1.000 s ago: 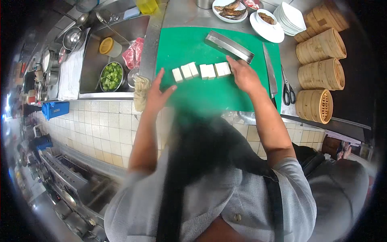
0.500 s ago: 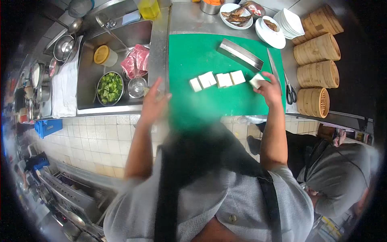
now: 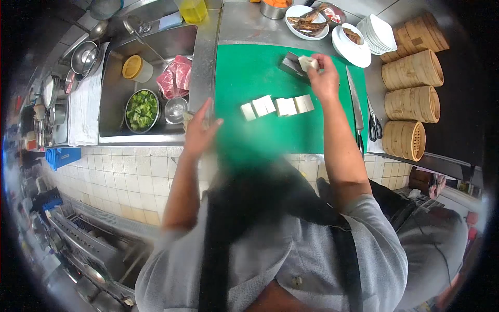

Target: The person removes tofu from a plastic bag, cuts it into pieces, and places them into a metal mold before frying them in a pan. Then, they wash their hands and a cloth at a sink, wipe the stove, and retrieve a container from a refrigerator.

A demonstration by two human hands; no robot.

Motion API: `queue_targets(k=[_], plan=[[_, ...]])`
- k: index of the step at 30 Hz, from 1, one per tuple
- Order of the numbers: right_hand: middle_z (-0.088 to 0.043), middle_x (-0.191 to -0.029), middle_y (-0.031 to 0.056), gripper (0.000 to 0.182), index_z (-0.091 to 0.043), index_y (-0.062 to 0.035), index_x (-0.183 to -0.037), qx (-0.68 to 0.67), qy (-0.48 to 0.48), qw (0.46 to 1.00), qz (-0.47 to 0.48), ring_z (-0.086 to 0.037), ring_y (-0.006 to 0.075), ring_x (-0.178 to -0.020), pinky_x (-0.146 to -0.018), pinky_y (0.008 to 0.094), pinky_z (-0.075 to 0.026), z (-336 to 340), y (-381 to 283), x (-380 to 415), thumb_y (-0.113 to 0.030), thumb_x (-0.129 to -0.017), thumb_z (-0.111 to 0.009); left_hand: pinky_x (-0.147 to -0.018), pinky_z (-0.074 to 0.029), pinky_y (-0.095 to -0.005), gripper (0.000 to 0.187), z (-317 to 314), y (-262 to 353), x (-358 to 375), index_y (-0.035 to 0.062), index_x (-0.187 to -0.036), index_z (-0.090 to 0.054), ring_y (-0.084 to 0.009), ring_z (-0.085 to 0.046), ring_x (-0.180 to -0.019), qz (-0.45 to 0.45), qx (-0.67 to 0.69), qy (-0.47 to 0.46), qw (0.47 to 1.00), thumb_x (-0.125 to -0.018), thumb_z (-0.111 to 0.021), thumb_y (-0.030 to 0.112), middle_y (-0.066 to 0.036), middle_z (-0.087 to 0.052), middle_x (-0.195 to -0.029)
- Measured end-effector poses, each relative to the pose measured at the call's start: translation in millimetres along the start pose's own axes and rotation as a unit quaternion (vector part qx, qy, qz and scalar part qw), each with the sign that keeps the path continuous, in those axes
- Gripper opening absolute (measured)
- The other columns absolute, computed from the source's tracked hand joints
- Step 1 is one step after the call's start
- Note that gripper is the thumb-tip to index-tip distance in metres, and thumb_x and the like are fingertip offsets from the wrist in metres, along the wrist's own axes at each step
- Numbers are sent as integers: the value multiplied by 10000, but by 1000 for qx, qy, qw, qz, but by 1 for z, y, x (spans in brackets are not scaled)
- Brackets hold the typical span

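My right hand (image 3: pixel 324 80) pinches a white tofu piece (image 3: pixel 306 63) over the narrow metal trough (image 3: pixel 292 66), partly covering it. Below them on the green cutting board (image 3: pixel 236 73), several cut white tofu blocks (image 3: pixel 263 105) lie in a row. My left hand (image 3: pixel 197 134) is at the counter edge between sink and board, thumb and forefinger apart. A pale, crumpled thing (image 3: pixel 187 119) shows beside and between its fingers; I cannot tell what it is. To the right of my right forearm lies a long knife (image 3: pixel 355 99), beside black-handled scissors (image 3: pixel 374 126).
In the sink (image 3: pixel 117 122) are raw meat (image 3: pixel 175 77), a bowl of chopped greens (image 3: pixel 142 110) and a yellow-lidded tub (image 3: pixel 136 69). A fish plate (image 3: pixel 306 35), stacked dishes (image 3: pixel 377 32) and bamboo steamers (image 3: pixel 412 104) line the back and right. Another person (image 3: pixel 431 244) is at lower right.
My right hand has moved up and left from the board's right side to the metal trough, carrying the tofu piece. My left hand has barely moved. The person at right has shifted.
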State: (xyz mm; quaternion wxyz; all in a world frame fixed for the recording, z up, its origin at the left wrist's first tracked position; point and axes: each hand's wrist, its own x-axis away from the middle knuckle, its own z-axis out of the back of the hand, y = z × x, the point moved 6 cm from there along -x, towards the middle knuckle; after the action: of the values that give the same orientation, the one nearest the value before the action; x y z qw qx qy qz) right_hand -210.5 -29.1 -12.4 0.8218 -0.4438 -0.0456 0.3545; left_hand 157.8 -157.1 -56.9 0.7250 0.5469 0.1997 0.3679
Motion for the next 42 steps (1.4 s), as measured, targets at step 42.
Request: queue_targets(k=[42], plan=[[-623, -841, 61, 345, -560, 12, -1143, -184, -91, 958, -199, -586, 121, -712, -584, 258, -495, 79, 26, 78, -39, -830, -696, -1031, -411, -424, 392, -76, 72, -97, 85, -1092, -669, -338, -523, -1213, -208, -239, 50, 947, -833, -708, 377, -148, -589, -1296]])
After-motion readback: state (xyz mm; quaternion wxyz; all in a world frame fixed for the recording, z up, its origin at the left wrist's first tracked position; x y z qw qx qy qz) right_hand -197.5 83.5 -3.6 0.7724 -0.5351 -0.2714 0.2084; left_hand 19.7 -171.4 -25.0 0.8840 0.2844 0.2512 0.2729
